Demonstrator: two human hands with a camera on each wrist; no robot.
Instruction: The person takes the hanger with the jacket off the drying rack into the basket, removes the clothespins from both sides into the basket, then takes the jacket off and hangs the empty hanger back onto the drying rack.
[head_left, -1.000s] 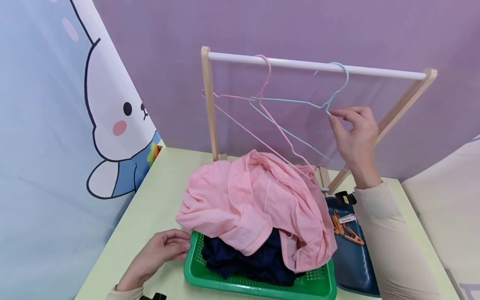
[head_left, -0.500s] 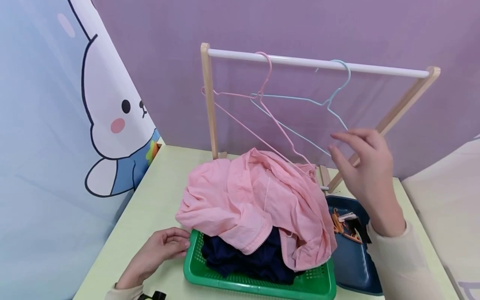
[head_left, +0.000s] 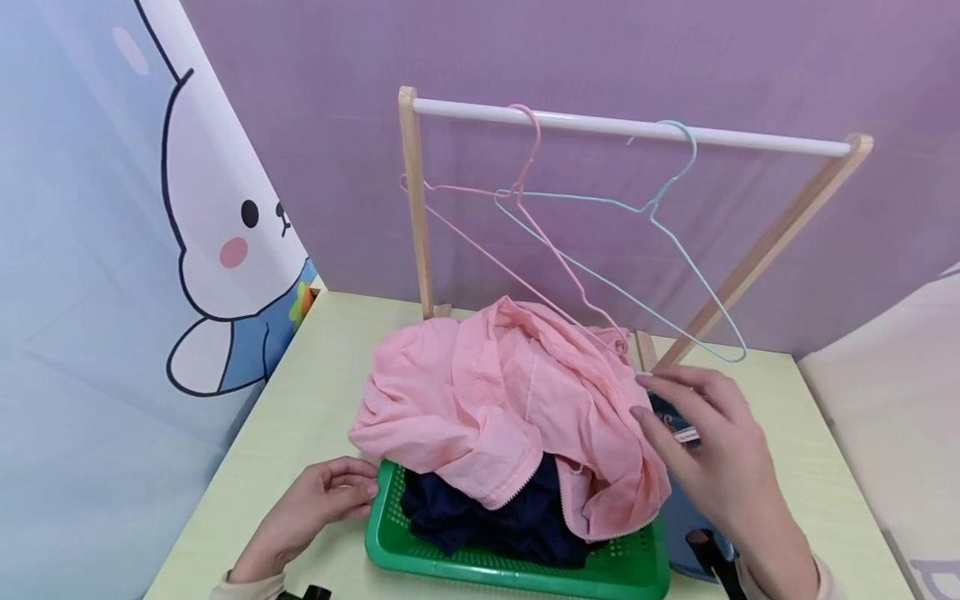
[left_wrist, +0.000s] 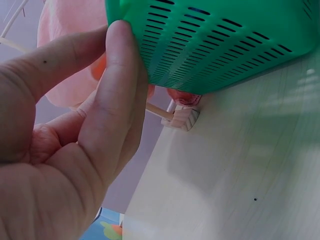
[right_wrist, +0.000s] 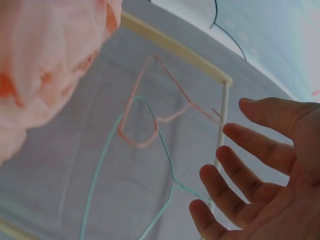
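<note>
My left hand (head_left: pixel 311 508) rests beside the left end of a green basket (head_left: pixel 517 575), its fingers loosely bent; in the left wrist view, fingertips touch the rim corner. Inside the basket lies a pink zip jacket (head_left: pixel 480 400), heaped over a dark navy garment (head_left: pixel 495 529). My right hand (head_left: pixel 731 458) holds nothing, fingers apart, just right of the jacket and above a dark blue tray (head_left: pixel 686 533) that it partly covers. A light blue hanger (head_left: pixel 697 271) and a pink hanger (head_left: pixel 558 250) hang on the white bar (head_left: pixel 600 125) of a wooden-legged rack, behind the basket.
The rack's wooden posts (head_left: pixel 417 208) stand at both ends of the bar, close to a purple backdrop (head_left: pixel 600 50). A rabbit-print curtain (head_left: pixel 82 333) borders the pale table (head_left: pixel 330 375) on the left. A white clip-like piece (head_left: pixel 686 435) shows in the tray.
My right hand has let go of the light blue hanger's shoulder and come down toward the tray. The hanger now hangs free on the bar. My left hand stays at the basket.
</note>
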